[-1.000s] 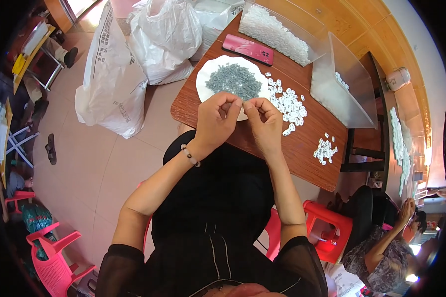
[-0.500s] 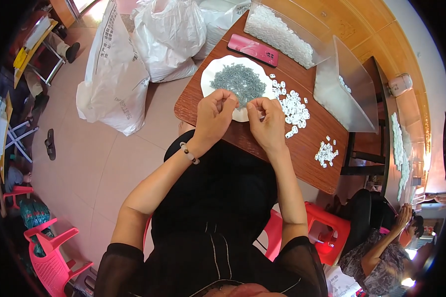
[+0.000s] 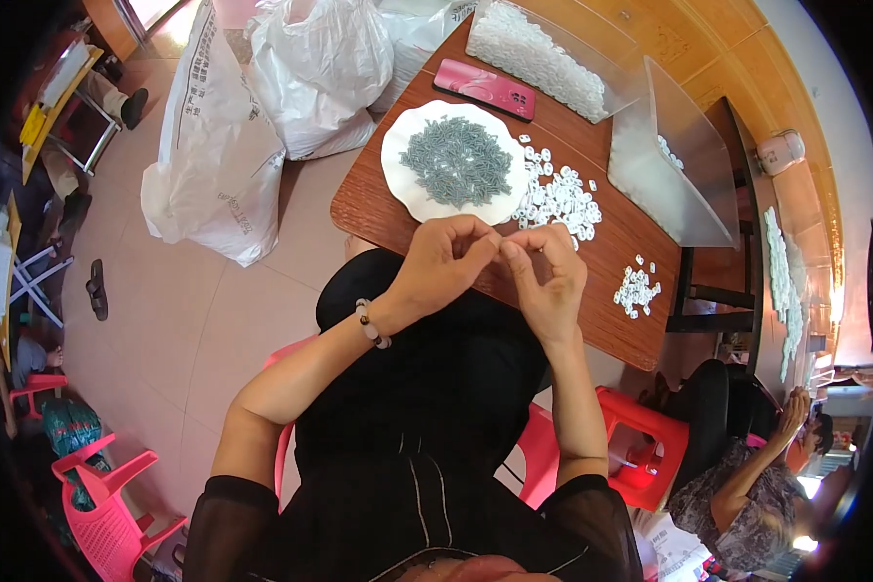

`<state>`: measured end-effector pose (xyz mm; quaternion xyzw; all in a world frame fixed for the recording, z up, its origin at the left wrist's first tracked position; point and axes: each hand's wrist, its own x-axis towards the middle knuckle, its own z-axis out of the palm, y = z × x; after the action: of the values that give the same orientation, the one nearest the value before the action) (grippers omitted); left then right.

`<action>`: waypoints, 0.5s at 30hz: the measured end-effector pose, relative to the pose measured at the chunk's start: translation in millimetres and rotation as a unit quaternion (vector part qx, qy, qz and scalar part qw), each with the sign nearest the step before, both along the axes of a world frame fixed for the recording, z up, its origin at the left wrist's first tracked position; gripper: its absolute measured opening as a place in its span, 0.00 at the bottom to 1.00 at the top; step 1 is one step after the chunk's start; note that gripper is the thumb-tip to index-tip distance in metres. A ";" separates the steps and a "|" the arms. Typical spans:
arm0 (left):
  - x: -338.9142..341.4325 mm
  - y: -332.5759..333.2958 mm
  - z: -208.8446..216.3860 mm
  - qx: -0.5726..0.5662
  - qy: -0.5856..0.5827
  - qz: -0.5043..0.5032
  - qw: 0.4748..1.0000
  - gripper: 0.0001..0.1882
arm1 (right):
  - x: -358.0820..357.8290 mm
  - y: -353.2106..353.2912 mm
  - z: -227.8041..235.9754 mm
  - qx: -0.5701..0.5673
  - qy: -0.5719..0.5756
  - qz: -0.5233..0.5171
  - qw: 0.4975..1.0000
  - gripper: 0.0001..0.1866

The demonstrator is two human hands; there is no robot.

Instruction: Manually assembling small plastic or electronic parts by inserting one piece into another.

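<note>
My left hand and my right hand meet fingertip to fingertip over the near edge of the brown table. Both are pinched closed; whatever lies between the fingers is too small or hidden to make out. Just beyond them stands a white wavy-rimmed plate heaped with small grey pin-like pieces. To its right, close to my right hand, spreads a pile of small white plastic pieces with holes. A smaller heap of similar white pieces lies farther right on the table.
A pink phone lies behind the plate. Clear-walled bins with white pieces line the table's far and right sides. White sacks stand on the floor at left. A red stool and another person are at right.
Both hands have drawn back from the plate's near rim toward me and slightly right. Their fingertips, apart before, now touch.
</note>
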<state>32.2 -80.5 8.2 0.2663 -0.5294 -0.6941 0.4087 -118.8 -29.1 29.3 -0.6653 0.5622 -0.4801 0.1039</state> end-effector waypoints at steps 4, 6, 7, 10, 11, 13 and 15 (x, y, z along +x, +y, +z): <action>-4.3 11.9 1.5 0.090 -0.005 -0.096 0.991 0.10 | -7.7 22.9 3.5 -0.051 0.052 -0.013 0.997 0.05; -5.3 15.7 1.0 0.118 0.006 -0.128 0.985 0.10 | -13.0 32.3 4.7 -0.068 0.084 0.000 0.994 0.06; -6.0 17.2 0.5 0.147 0.018 -0.158 0.976 0.11 | -15.4 36.3 3.9 -0.068 0.083 -0.003 0.994 0.06; -8.4 18.5 -11.1 0.165 0.016 -0.197 0.966 0.12 | -23.0 44.8 -1.8 -0.068 0.093 0.002 0.993 0.07; -10.6 20.1 -12.8 0.165 0.014 -0.200 0.966 0.12 | -25.6 46.4 -4.0 -0.058 0.091 0.009 0.994 0.07; -14.5 24.8 -15.0 0.166 -0.007 -0.174 0.971 0.11 | -32.2 47.8 -10.3 -0.048 0.089 0.012 0.995 0.07; -19.3 30.6 -18.7 0.109 -0.034 -0.149 0.982 0.11 | -39.6 45.1 -16.9 -0.020 0.085 -0.021 0.996 0.07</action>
<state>13.0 -49.9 -10.5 0.2510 -0.4981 -0.7913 0.2506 -158.4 16.1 12.4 -0.6936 0.5729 -0.4356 0.0322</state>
